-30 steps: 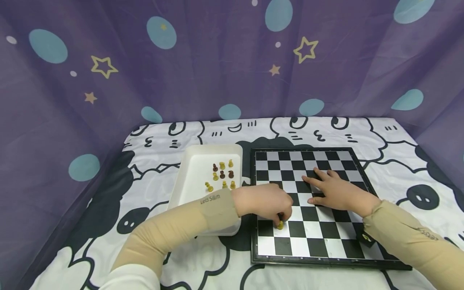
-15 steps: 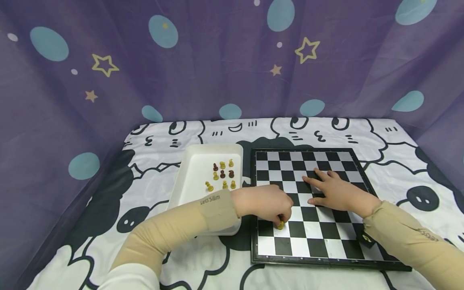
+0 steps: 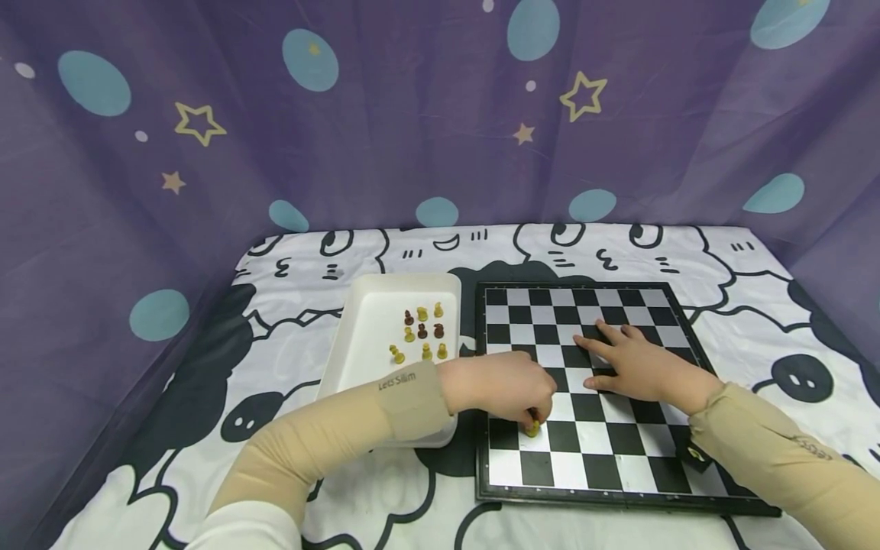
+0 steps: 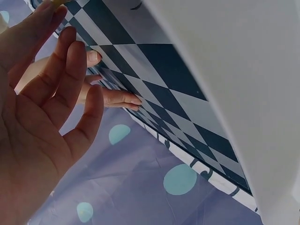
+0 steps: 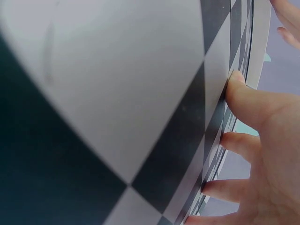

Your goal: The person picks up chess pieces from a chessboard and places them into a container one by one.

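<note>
Between thumb and fingertips, my left hand (image 3: 505,386) pinches a small yellow chess piece (image 3: 532,430) low over a white square near the front left of the chessboard (image 3: 594,437). Only a sliver of that yellow chess piece (image 4: 59,2) shows at the top edge of the left wrist view, its upper part hidden by the fingers. Spread and fairly straight, the fingers of my right hand (image 3: 642,365) rest on the middle right of the board. In the right wrist view, the fingertips (image 5: 227,139) touch the checkered surface.
Left of the board stands a white tray (image 3: 360,336), partly under my left forearm. Several yellow and dark red chess pieces stand in it, with one yellow piece (image 3: 396,354) tilted or lying. A small black tag with a yellow mark (image 3: 694,454) sits by my right sleeve.
</note>
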`<state>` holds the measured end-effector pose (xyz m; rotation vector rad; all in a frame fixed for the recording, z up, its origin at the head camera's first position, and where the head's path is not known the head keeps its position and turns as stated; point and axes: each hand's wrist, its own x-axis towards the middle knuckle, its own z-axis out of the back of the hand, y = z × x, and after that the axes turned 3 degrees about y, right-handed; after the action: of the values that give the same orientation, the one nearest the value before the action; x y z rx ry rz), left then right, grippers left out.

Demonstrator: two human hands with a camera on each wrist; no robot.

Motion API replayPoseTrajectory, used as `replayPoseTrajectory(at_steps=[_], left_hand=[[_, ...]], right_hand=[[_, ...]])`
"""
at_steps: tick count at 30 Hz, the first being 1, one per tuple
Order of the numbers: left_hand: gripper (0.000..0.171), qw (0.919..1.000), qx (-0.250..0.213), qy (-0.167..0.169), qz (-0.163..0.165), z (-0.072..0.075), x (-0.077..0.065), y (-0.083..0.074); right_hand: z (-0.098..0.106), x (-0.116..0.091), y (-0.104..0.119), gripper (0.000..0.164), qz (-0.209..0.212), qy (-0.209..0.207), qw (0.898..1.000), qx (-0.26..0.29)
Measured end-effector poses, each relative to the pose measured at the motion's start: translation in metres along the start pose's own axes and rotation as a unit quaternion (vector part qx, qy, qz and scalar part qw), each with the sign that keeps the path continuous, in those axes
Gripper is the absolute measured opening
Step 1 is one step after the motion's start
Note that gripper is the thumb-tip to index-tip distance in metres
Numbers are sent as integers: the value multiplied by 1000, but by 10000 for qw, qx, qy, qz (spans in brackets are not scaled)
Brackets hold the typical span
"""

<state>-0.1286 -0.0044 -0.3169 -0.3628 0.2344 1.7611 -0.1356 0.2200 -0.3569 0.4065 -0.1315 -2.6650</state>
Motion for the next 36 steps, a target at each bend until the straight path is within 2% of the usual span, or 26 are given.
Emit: replayPoseTrajectory(at_steps=[5,12,18,25,29,36], left_hand=[[11,9998,-141,-124,23,3,-4,1],[13,9988,-257,-344,234,11,-20,9],[14,9955,-274,-767,480,18,-42,24],[13,9870,-379,-1406,676,28,-72,40],[12,9828,-417,-1601,824,29,-85,48],[10,9784,-412,-1753,1010,27,-101,56]], right_hand=[[-1,1,0,74,-49,33,10000,-6],[-2,2,0,75,-124,76,9999,-38],[-1,2,0,75,-143,85,9999,-34],[1,1,0,74,-116,87,9999,-38],[1,1,0,74,-108,107,9999,-11],[0,1,0,74,-49,90,9999,-9]])
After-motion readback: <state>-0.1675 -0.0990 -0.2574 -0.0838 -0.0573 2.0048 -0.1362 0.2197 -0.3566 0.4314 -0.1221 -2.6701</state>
